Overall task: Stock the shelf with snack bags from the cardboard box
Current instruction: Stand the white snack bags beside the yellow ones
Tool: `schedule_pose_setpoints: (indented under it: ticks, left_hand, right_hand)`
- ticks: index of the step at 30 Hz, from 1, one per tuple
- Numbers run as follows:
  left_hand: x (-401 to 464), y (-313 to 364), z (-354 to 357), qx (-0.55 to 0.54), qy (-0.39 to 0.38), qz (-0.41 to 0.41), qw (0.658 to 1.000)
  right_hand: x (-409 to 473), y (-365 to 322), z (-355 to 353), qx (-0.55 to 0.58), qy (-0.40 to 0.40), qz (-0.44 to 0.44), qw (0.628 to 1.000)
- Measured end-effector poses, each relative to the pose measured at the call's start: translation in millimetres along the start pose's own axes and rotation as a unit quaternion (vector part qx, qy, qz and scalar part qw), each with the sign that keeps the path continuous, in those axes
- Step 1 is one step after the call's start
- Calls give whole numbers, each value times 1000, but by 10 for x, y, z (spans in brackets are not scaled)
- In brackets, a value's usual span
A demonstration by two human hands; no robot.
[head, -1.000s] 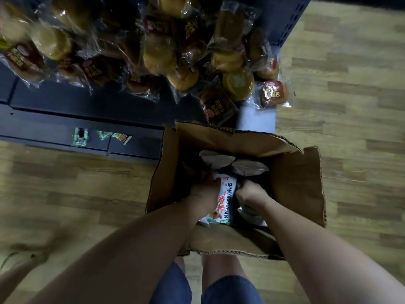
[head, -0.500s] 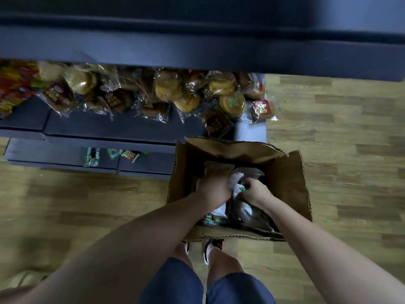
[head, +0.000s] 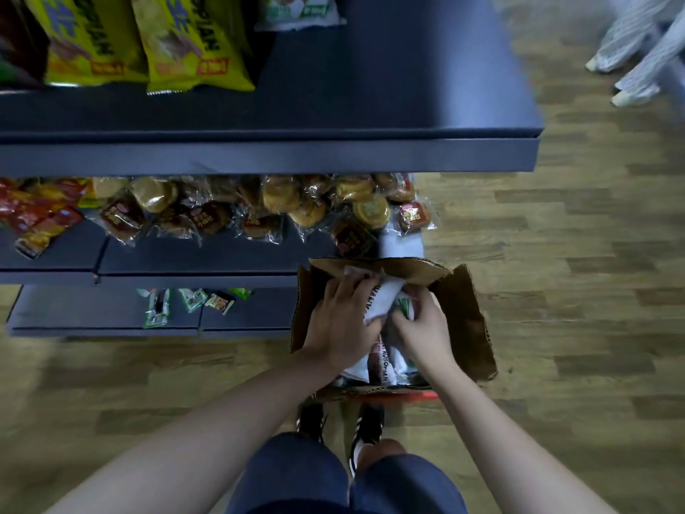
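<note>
Both our hands in box: left hand and right hand each clutch white snack bags. We risk dropping bags, snagging flap while lifting to shelf.

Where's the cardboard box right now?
Centre-right in the head view, the cardboard box sits on the wood floor against the shelf's right end.

Bare forearms, dark blue shorts, and black shoes with white stripes.
</note>
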State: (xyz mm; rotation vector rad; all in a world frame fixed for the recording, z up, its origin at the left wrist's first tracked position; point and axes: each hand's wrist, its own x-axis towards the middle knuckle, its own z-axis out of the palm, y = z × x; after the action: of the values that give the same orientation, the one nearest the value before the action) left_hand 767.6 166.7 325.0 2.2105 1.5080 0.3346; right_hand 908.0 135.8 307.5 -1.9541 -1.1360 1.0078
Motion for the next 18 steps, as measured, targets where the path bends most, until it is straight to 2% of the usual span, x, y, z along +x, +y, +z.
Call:
schedule_pose_setpoints:
  ticks: [12, 18]
  left_hand:
    - [-268, 26, -611, -67, 227, 72, 969]
    - [-339, 112, -996, -80, 301, 109, 944]
  right_hand:
    - [-479, -497, -203, 16, 92, -192, 977]
    - [-648, -854, -254, 102, 133, -263, 950]
